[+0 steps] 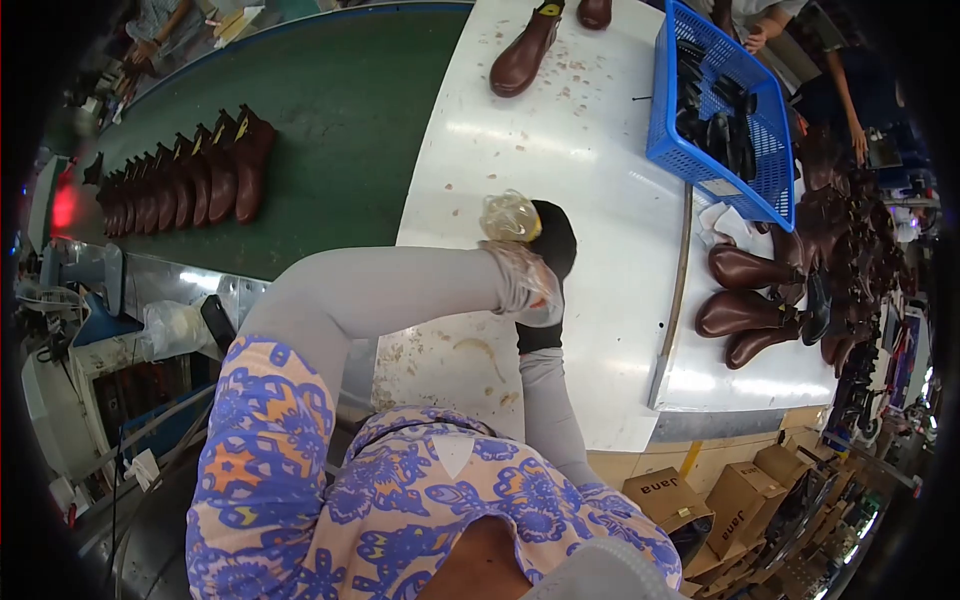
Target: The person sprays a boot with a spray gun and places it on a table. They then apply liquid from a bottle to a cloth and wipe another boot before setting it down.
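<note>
My left hand [540, 293], in clear plastic, reaches across from the left and curls over a black glove [556, 238]. The glove appears to cover my right hand [541, 338], since its dark cuff meets the grey sleeve below. Its smooth, rounded end hides the fingers of that hand. Just above my left wrist, next to the glove, sits a crumpled clear plastic wrap with something yellow [510, 217] in it. I cannot make out what the wrap holds. Farther off on the white table [610, 290] lies a brown ankle boot [525, 52].
Several brown boots [250, 165] stand in a row on the green conveyor [330, 110]. A blue basket [770, 200] holds black parts at back right. Brown boots [745, 312] lie on the right. Cardboard boxes [745, 495] stand below. Other people's hands [757, 38] show at the back.
</note>
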Demonstrator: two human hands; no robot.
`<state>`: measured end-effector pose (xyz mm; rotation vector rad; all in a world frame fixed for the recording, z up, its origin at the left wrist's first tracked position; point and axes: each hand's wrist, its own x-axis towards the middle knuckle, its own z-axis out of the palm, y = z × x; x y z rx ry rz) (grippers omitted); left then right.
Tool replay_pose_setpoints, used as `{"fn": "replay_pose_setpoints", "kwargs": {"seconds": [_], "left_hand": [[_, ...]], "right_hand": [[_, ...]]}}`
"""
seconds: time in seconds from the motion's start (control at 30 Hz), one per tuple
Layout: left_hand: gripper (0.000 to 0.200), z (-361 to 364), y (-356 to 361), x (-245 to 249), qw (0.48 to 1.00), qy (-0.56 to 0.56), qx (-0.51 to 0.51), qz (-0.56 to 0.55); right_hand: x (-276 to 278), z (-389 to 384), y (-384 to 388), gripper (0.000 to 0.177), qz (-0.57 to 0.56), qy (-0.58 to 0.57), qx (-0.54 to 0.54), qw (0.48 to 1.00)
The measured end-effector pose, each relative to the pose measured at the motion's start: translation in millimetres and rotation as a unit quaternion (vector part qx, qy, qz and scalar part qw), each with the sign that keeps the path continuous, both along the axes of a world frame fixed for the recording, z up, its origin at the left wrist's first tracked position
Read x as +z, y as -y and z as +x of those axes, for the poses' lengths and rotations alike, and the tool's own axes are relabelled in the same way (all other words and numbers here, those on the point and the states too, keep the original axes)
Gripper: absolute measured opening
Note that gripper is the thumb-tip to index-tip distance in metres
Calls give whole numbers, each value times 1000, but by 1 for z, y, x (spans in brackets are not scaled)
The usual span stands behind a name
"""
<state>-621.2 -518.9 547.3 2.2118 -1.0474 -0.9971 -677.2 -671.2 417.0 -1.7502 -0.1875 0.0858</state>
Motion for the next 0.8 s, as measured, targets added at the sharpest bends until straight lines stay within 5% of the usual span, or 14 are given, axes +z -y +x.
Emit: {"fn": "replay_pose_setpoints", "kwargs": {"seconds": [0.03,0.13,0.17,0.27,0.3,0.33,0.37,0.4,0.47,0.6,0.63,0.73,0.8], "left_hand": [[21,11,7,12,992,-72,-99,-5],[22,22,20,-153,915,-238,28,-325],[24,30,19,-83,968,-186,-38,-166],[29,51,30,37,988,-118,-95,17],[29,57,44,45,988,-115,-96,18],[33,63,65,51,985,113,-86,102],[39,71,75,53,922,335,-70,180],[64,79,67,36,947,316,6,61],[81,97,53,42,951,310,16,9],[81,203,-2,41,865,499,46,12],[81,234,-20,44,864,502,42,12],[56,322,-70,48,752,640,122,100],[52,353,-93,49,730,666,80,132]], "right_hand": [[2,2,2,54,-1,-47,4,999],[9,8,12,55,57,-97,-33,993],[20,14,19,54,1,-52,-20,998],[31,27,35,52,-112,38,4,993],[22,30,36,47,-32,49,-113,992],[16,34,38,45,50,60,-227,971],[20,45,55,46,130,59,-248,958],[34,60,76,47,210,57,-267,939],[102,95,93,45,-128,-23,-483,866],[141,124,137,35,-252,202,-396,860],[149,134,144,31,-268,223,-361,865],[147,164,176,33,-301,298,-258,868],[168,183,186,35,-308,300,-211,878]]}}
